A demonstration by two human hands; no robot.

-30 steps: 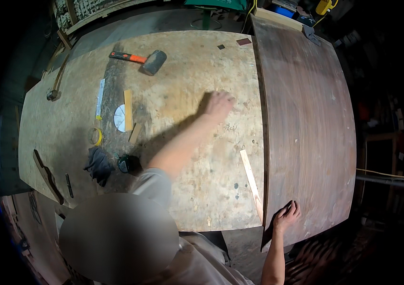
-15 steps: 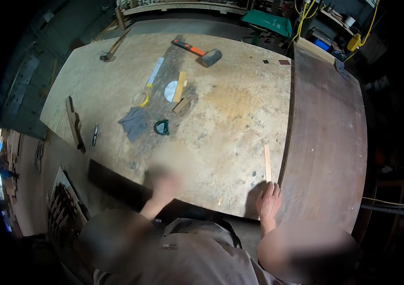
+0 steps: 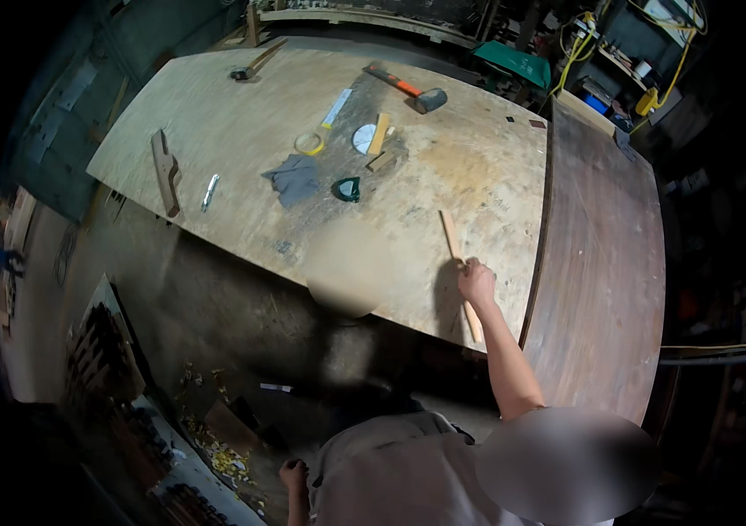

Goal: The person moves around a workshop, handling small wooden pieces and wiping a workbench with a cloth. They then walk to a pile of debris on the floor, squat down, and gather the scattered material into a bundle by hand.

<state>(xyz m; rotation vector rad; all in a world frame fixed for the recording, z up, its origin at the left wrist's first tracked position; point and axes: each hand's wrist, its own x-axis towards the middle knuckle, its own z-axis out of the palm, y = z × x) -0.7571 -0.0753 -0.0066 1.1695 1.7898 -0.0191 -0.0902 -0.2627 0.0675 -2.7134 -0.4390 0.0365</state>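
Note:
My right hand (image 3: pixel 477 282) is closed around the middle of a narrow, pale wooden strip (image 3: pixel 450 232). The strip points away from me over the near right part of a large plywood table (image 3: pixel 478 188), and its shadow falls to the left. Down by my left side hangs my left hand (image 3: pixel 293 475), its fingers curled in. Whatever those fingers hold, if anything, is hidden. A blurred patch covers part of the table's front edge.
On the table lie a rubber mallet (image 3: pixel 430 101), a hammer (image 3: pixel 241 74), a grey cloth (image 3: pixel 292 180), a yellow tape roll (image 3: pixel 309 144), a green-edged object (image 3: pixel 346 189) and a shaped wooden piece (image 3: pixel 164 171). A dark brown panel (image 3: pixel 601 237) adjoins on the right.
My right hand has moved forward and left with the strip, now gripping its middle rather than its near end. My left hand has come back from the table edge to my side. The view has shifted.

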